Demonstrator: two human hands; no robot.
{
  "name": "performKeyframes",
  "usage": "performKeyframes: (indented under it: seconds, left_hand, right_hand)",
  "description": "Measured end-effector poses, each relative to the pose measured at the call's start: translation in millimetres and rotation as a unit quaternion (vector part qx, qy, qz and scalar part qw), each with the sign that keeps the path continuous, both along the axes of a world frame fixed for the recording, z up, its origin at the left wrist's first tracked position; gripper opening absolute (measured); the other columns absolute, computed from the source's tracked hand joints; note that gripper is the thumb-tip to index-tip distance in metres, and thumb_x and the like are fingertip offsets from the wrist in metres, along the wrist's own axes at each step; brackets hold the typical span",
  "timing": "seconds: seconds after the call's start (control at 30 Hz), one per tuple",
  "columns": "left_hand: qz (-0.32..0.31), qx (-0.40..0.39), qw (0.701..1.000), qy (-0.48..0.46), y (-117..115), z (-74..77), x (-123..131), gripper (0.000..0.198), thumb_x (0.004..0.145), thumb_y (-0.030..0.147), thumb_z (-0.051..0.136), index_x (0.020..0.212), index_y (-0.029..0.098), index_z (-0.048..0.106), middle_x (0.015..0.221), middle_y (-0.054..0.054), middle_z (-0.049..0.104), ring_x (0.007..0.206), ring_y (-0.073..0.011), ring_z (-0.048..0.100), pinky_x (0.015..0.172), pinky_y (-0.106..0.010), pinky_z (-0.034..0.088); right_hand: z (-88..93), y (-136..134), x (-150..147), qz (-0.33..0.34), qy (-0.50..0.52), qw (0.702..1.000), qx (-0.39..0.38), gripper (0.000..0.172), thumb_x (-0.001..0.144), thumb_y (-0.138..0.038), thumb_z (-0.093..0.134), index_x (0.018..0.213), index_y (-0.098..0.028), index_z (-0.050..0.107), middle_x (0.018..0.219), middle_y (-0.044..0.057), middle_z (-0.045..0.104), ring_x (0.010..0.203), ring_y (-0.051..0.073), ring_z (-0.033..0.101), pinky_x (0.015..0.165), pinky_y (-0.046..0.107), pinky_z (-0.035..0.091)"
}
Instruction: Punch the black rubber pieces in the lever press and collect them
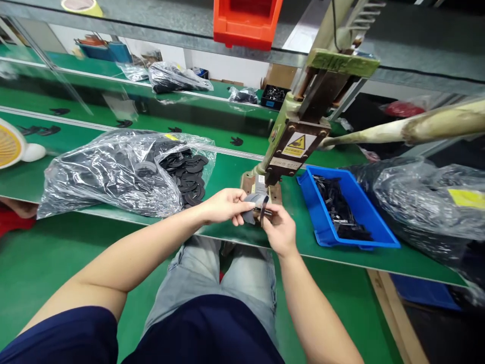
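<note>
In front of the base of a green hand press [293, 136], both my hands are close together. My left hand [227, 206] pinches a flat dark grey curved plastic part [249, 216] between thumb and fingers. A thin dark curved piece [264, 208], seen nearly edge-on, is gripped in my right hand [281, 228]. The two pieces are side by side; whether they touch I cannot tell. To the left, an open clear plastic bag [113, 167] spills similar black curved parts [191, 177]. On the right stands a blue bin [373, 222] with small black and metal parts [335, 202].
The press lever [409, 126] reaches out to the right. A full plastic bag [424, 197] sits beyond the blue bin. An orange bin [248, 23] stands on the overhead shelf. Several black parts lie along the green belt [208, 134] behind. A fan [9, 144] is at far left.
</note>
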State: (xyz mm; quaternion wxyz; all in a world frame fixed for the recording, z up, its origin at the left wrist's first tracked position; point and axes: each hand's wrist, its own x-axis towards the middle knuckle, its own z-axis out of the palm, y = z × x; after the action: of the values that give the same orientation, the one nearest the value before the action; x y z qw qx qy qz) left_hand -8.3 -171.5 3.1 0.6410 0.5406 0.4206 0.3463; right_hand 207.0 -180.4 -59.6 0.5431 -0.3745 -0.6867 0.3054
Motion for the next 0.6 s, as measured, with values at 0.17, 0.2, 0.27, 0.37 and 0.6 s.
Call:
performKeyframes:
  seconds: [0.17,0.2,0.27,0.37,0.6]
  left_hand:
    - [-0.018,-0.005,1.000,0.008,-12,-1.3,8,0.050,0.082,0.059,0.081,0.078,0.018,0.052,0.052,-0.001,0.066,0.043,-0.0132,0.065,0.043,-0.019,0.050]
    - [-0.027,-0.015,1.000,0.006,-11,-0.8,8,0.051,0.081,0.060,0.081,0.077,0.018,0.052,0.052,-0.001,0.066,0.043,-0.0133,0.065,0.043,-0.019,0.050]
    - [-0.050,-0.042,0.998,0.003,-9,0.6,7,0.052,0.080,0.061,0.082,0.076,0.019,0.052,0.054,-0.002,0.067,0.043,-0.0134,0.065,0.043,-0.019,0.050]
    - [-0.063,-0.054,0.996,0.018,-4,0.9,4,0.053,0.078,0.061,0.083,0.077,0.019,0.052,0.054,-0.001,0.066,0.043,-0.0135,0.064,0.043,-0.020,0.049]
    - [0.027,0.085,0.989,0.114,-6,-2.3,0,0.041,0.088,0.058,0.074,0.089,0.020,0.057,0.069,-0.001,0.066,0.058,-0.0137,0.063,0.055,-0.025,0.050]
  right_hand:
    - [-6.6,-10,-14,-0.019,0.015,0.999,-0.027,0.016,0.091,-0.037,0.067,0.096,-0.022,0.068,0.095,0.005,0.073,0.082,0.015,0.069,0.072,0.030,0.060]
    - [-7.1,-12,-14,-0.021,0.014,0.999,-0.029,0.016,0.091,-0.037,0.067,0.095,-0.022,0.067,0.094,0.004,0.072,0.082,0.015,0.069,0.072,0.030,0.060]
    - [-8.0,-15,-12,-0.021,0.006,0.999,-0.033,0.016,0.091,-0.038,0.067,0.095,-0.022,0.067,0.092,0.004,0.072,0.080,0.015,0.068,0.072,0.030,0.060]
    - [-7.7,-16,-7,-0.015,-0.022,0.999,-0.038,0.018,0.092,-0.038,0.066,0.102,-0.023,0.068,0.091,0.003,0.072,0.080,0.015,0.069,0.074,0.031,0.061]
    - [0.9,-15,11,-0.022,-0.103,0.994,0.012,0.017,0.092,-0.033,0.066,0.106,-0.025,0.070,0.102,0.006,0.074,0.092,0.018,0.071,0.084,0.035,0.062]
